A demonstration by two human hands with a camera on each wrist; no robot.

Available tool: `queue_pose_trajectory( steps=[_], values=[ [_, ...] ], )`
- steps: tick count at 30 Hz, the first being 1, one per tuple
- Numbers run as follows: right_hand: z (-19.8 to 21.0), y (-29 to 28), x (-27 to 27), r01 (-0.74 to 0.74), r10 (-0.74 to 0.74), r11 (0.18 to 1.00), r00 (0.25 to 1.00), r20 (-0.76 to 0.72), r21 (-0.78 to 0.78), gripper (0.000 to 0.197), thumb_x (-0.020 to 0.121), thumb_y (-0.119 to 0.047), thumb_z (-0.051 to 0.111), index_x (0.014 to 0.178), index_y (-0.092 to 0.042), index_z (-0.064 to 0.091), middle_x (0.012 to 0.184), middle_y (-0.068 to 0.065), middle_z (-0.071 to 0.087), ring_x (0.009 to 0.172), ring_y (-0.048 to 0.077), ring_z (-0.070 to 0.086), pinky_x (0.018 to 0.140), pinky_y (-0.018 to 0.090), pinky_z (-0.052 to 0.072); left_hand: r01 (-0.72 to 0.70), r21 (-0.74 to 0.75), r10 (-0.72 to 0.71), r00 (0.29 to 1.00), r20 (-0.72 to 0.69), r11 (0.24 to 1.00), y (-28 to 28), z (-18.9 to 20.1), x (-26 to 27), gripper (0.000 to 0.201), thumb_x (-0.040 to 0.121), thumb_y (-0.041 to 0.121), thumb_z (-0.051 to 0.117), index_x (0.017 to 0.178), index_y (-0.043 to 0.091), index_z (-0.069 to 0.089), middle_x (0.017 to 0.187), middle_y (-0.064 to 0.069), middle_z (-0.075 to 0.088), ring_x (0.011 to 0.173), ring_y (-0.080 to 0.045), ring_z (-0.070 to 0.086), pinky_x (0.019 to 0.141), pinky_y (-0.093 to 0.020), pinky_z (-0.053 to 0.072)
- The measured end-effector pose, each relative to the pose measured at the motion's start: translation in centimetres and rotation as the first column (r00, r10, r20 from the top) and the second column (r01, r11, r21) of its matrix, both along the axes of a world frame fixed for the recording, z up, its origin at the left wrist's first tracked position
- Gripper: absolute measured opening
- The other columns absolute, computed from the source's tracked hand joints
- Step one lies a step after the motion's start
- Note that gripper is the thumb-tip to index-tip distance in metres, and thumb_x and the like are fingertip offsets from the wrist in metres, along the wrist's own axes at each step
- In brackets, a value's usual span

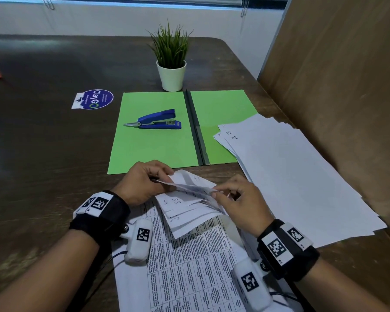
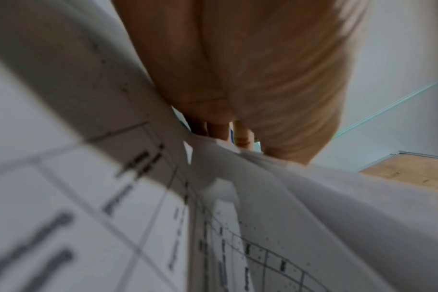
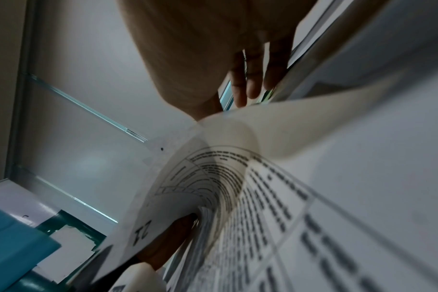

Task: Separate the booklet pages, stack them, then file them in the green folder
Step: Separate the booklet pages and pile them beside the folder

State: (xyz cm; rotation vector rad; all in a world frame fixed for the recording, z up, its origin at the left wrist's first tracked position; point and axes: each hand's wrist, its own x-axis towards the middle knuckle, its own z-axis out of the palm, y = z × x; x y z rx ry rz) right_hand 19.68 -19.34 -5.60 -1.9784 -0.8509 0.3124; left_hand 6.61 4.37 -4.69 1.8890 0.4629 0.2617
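Observation:
The booklet (image 1: 189, 255) of white pages printed with tables lies at the table's near edge, its top corner fanned and lifted. My left hand (image 1: 144, 181) grips the raised corner pages from the left. My right hand (image 1: 236, 199) pinches a page edge from the right. A loose stack of separated white pages (image 1: 291, 172) lies to the right, overlapping the open green folder (image 1: 153, 145), which lies flat beyond the hands. In the left wrist view the left hand (image 2: 238, 122) meets the curled pages (image 2: 263, 187). In the right wrist view the page marked 21 (image 3: 148, 229) bends under the right hand (image 3: 213, 79).
A blue stapler (image 1: 158, 120) sits on the folder's left flap. A potted plant (image 1: 171, 61) stands behind the folder. A round sticker (image 1: 92, 99) lies on the dark wooden table (image 1: 43, 154). A brown board (image 1: 347, 75) stands along the right side.

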Motion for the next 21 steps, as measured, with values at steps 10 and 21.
queue_pose_trajectory(
  steps=[10, 21],
  values=[
    [-0.2, 0.0, -0.1, -0.125, 0.133, 0.990, 0.974, -0.183, 0.057, 0.042, 0.084, -0.012, 0.074, 0.112, -0.043, 0.068, 0.103, -0.014, 0.073, 0.095, 0.005, 0.069, 0.086, 0.033, 0.056, 0.029, -0.016, -0.030, 0.999, -0.040, 0.999, 0.2, -0.2, -0.1, 0.043, 0.075, -0.015, 0.078, 0.064, 0.027, 0.080, 0.081, -0.003, 0.079, 0.075, -0.012, 0.072, 0.075, -0.023, 0.059],
    [1.0, -0.2, -0.9, 0.009, 0.005, 0.970, 0.998, -0.056, 0.244, 0.032, 0.076, -0.010, 0.082, 0.067, -0.022, 0.054, 0.096, -0.011, 0.062, 0.077, 0.009, 0.060, 0.070, 0.023, 0.045, -0.039, -0.041, 0.040, 0.999, 0.015, 0.998, 0.1, -0.5, 0.2, 0.049, 0.077, -0.006, 0.082, 0.065, 0.018, 0.040, 0.059, 0.005, 0.047, 0.063, -0.007, 0.060, 0.063, -0.027, 0.039]
  ],
)
